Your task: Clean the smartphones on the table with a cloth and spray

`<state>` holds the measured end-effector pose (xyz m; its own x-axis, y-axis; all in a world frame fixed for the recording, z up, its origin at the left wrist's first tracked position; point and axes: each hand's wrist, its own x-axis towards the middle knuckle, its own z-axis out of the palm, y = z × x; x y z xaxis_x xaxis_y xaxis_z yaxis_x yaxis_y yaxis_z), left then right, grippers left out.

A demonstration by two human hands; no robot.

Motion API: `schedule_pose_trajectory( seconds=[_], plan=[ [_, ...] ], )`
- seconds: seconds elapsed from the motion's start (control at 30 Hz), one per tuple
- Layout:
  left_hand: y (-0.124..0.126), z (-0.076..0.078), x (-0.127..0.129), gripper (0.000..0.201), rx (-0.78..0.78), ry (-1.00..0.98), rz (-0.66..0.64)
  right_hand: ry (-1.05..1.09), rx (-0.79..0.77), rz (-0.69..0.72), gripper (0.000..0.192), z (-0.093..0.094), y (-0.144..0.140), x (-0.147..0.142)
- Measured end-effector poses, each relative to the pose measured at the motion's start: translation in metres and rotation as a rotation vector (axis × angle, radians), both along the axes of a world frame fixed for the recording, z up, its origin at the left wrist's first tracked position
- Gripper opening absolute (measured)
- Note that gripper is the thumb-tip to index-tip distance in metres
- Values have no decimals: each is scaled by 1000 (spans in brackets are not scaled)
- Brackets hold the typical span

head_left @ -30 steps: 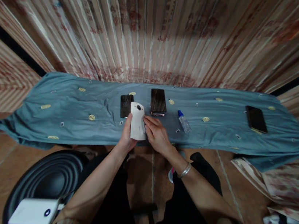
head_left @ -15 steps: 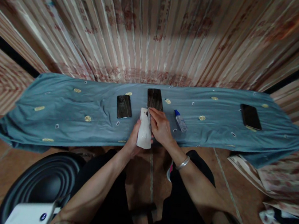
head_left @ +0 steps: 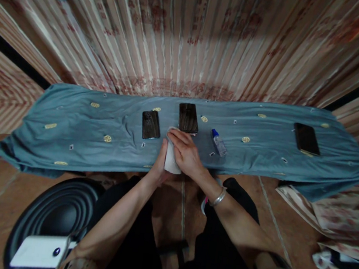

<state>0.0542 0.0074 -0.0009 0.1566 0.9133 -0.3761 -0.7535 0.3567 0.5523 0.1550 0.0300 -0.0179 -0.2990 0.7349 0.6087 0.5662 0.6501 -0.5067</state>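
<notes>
Holding white phone [head_left: 171, 162] in left hand [head_left: 159, 169], closed grip, over table [head_left: 76, 138] edge; right hand [head_left: 186, 153] flat on it, fingers loose. Keep your strokes light, support steady.

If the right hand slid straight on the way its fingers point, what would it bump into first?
The right hand lies over the white phone, fingers pointing up and left. Going on, it would probably first meet the smaller dark phone on the blue cloth, though depth is hard to judge.

left hand [head_left: 159, 167]: forearm extended, fingers curled in a grip | right hand [head_left: 186, 154]: palm down, fingers flat, silver-bangled wrist
</notes>
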Motion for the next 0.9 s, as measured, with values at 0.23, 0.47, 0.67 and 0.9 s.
schedule_pose_trajectory(
  seconds=[0.23,0.47,0.67,0.9],
  plan=[
    [7,1,-13,45,-65,35,88,12,27,87,41,2,-22,-13],
    [16,-6,-25,56,-90,111,50,9,96,176,38,2,-36,-20],
    [21,-10,-30,55,-90,130,73,-22,111,192,39,4,-40,-21],
    [16,-5,-27,45,-43,102,105,-58,47,146,41,1,-34,-14]
  ],
)
